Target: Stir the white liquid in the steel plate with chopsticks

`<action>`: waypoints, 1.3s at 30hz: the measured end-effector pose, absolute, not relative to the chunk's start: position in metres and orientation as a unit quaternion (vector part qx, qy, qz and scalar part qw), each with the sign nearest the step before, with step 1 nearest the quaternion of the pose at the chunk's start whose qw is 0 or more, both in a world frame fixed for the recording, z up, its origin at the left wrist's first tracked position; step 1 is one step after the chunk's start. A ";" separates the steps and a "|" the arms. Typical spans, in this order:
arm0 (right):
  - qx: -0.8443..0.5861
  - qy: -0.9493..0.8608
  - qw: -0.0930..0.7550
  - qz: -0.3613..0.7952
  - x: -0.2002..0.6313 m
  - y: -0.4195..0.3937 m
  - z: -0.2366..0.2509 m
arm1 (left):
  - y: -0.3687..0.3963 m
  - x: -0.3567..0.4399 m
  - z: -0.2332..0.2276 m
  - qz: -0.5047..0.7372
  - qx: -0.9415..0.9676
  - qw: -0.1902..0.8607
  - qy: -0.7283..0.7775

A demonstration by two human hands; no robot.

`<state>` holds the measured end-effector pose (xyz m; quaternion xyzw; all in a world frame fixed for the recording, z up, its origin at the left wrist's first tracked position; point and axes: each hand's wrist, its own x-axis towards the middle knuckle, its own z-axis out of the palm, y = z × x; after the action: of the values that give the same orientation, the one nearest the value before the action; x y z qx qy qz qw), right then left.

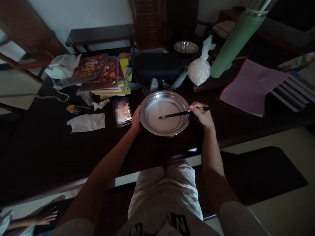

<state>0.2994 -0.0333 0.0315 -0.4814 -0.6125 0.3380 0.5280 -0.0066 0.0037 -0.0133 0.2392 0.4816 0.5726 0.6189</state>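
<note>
Mid-frame, the right hand [200, 115] pinches a brush [176, 114] and the left hand [136, 120] clasps the bowl [164, 132], whose milky liquid [169, 124] could wet the phone [127, 112] if tipped leftward.

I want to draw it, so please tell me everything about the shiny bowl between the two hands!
The bowl is round, shallow and silvery, with a wide rim, and looks like metal. Pale, cloudy stuff covers its bottom; I can't tell what it is. It is roughly level over the dark table. The left hand holds its left rim. The right hand at its right rim grips a dark utensil reaching to the middle.
</note>
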 end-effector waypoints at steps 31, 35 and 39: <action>-0.485 -0.593 0.545 0.341 0.302 -0.034 0.031 | 0.003 -0.007 -0.011 0.569 0.235 0.624 0.481; -0.477 -0.608 0.540 0.333 0.298 -0.032 0.031 | 0.002 -0.006 -0.008 0.572 0.225 0.627 0.478; -0.500 -0.563 0.580 0.311 0.302 -0.034 0.031 | 0.002 -0.005 -0.007 0.581 0.215 0.632 0.466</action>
<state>0.3021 -0.0338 0.0314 -0.4999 -0.5628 0.3111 0.5801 -0.0052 0.0015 -0.0074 0.2153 0.4657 0.5810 0.6318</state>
